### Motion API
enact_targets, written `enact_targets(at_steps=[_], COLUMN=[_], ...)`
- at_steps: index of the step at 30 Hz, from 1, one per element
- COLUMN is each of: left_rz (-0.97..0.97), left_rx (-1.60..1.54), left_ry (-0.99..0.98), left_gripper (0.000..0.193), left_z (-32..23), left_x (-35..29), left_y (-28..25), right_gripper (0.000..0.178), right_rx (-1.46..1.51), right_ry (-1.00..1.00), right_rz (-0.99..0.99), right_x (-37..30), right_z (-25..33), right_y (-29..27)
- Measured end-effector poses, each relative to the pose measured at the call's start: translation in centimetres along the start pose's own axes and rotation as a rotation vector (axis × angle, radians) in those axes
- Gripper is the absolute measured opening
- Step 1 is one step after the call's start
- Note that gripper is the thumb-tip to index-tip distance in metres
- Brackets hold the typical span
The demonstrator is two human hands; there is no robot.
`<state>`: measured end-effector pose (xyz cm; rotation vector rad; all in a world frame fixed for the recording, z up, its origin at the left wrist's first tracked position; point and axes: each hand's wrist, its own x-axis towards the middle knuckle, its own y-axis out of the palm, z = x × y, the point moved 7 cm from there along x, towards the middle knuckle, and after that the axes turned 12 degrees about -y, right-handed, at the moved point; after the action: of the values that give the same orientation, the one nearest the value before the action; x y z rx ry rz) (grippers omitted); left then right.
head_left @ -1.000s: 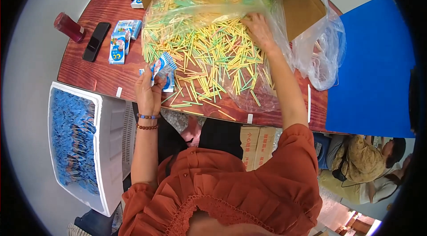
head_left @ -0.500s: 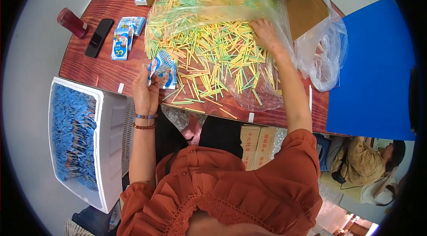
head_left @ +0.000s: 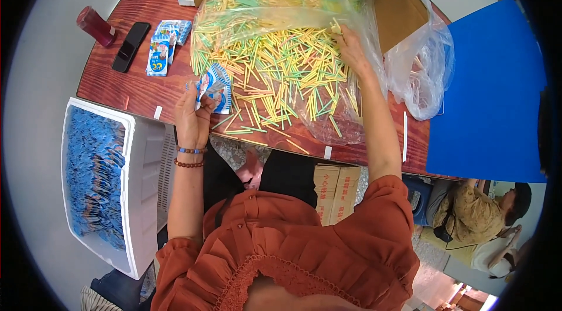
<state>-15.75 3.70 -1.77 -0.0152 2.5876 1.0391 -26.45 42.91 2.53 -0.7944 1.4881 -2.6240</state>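
Observation:
My left hand (head_left: 192, 115) is closed on a small blue-and-white packet (head_left: 206, 84), held upright by the table's near edge. More such packets (head_left: 220, 85) lie right beside it on the wood. A wide heap of thin yellow, green and pink sticks (head_left: 281, 68) spills from a clear plastic bag (head_left: 275, 17) lying in a tipped cardboard box (head_left: 398, 9). At the heap's right side my right hand (head_left: 352, 52) pinches a few of these sticks, whose pale ends show at the fingertips.
A phone (head_left: 130, 47), a red-filled jar (head_left: 96, 27) and stacked packets (head_left: 159, 53) lie on the left. A white foam box (head_left: 130, 194) full of blue packets stands below left. Right are a crumpled plastic bag (head_left: 418, 82) and a blue board (head_left: 489, 94). Another person (head_left: 468, 211) sits beyond.
My right hand has lifted slightly from the heap, and sticks now show between its fingertips. My left hand keeps the packet in nearly the same place.

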Motion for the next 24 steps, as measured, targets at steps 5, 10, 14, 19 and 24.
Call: enact_targets(at_steps=[5,10,14,19,24], left_rz=[-0.014,-0.001,0.007,-0.004,-0.031], left_rx=[-0.019,-0.023,-0.038,-0.048,-0.061], left_ry=[-0.013,-0.049,-0.032,-0.036,-0.052], left_gripper=[0.024,0.021,0.020,0.020,0.020], left_z=[1.1,1.6,1.3,1.6,1.7], left_x=[0.1,0.0,0.0,0.2,-0.1], left_y=[0.4,0.9,0.0,-0.2,0.2], right_gripper=[0.024,0.024,0.024,0.021,0.019], right_rx=[0.854,0.773,0.732,0.920,0.983], right_ry=[0.272,0.342,0.351,0.351,0.273], right_rz=[-0.235,-0.222,-0.226,-0.263,-0.310], right_x=[-1.4,-2.1,-1.3,-1.6,-1.8], right_z=[0.5,-0.3,1.1,1.1,4.3], right_y=[2.4,5.3,5.5,5.3,6.0])
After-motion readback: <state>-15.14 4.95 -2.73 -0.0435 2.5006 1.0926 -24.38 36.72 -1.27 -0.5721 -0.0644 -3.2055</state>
